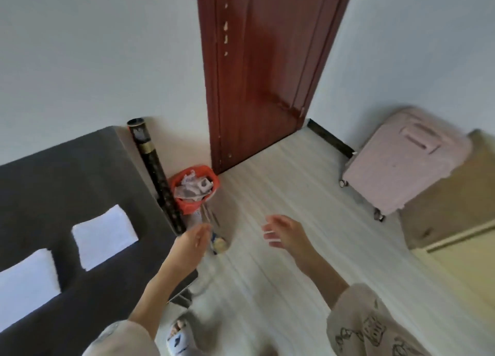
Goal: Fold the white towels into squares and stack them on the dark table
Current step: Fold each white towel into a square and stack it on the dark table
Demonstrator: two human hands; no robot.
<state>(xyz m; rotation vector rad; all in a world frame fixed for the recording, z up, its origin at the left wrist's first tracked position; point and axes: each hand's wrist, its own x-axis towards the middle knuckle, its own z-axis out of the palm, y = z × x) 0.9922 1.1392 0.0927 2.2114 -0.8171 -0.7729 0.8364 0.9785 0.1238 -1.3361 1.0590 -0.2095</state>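
Far left, the dark bench (80, 173) carries two folded white towels lying apart, not stacked: the nearer towel (25, 283) is cut off by the frame edge, the farther towel (104, 237) shows whole, roughly square. Beside the bench's far corner I see a dark tube (152, 168) with gold bands leaning against the wall; any print on it is too blurred to read. Next to it sits an orange-lined waste bin (194, 189) stuffed with crumpled paper. The left hand (191, 239) hovers past the bench edge, fingers relaxed and extended, holding nothing. A small round object on the floor (267, 195) just past it I cannot identify. Below, a slippered foot (179, 334) shows a dark mark I cannot read. The right hand (284, 233) hangs over the floor, fingers loosely spread, empty; motion blur smears the fingertips. The sleeve (375, 326) bears a line-drawn print, no legible writing. A red-brown door (262, 74) stands behind. Far right, a pink suitcase (407, 162) stands on wheels, no brand visible.
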